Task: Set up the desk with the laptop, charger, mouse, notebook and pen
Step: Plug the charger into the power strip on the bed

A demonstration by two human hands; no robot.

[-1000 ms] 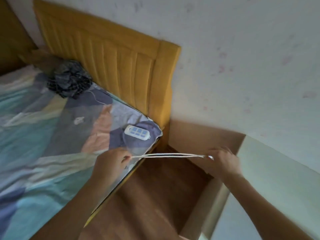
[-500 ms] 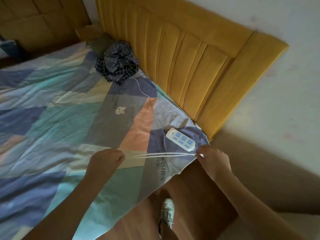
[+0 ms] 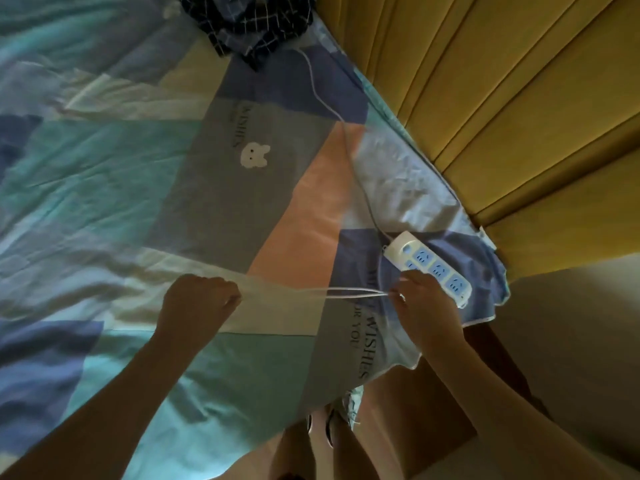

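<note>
Two hands are working over a bed (image 3: 104,188) covered in a patchwork sheet, its corner hanging just beside the yellow headboard (image 3: 519,116). A power strip (image 3: 429,265) is lying near that corner. The left hand (image 3: 199,303), fisted, and the right hand (image 3: 420,303), pinching, are stretching the doubled white charger cable (image 3: 349,292) between them, well apart. Pulling too hard is likely to drag the strip off the edge. Open sheet is lying to the left for laying the cable down.
</note>
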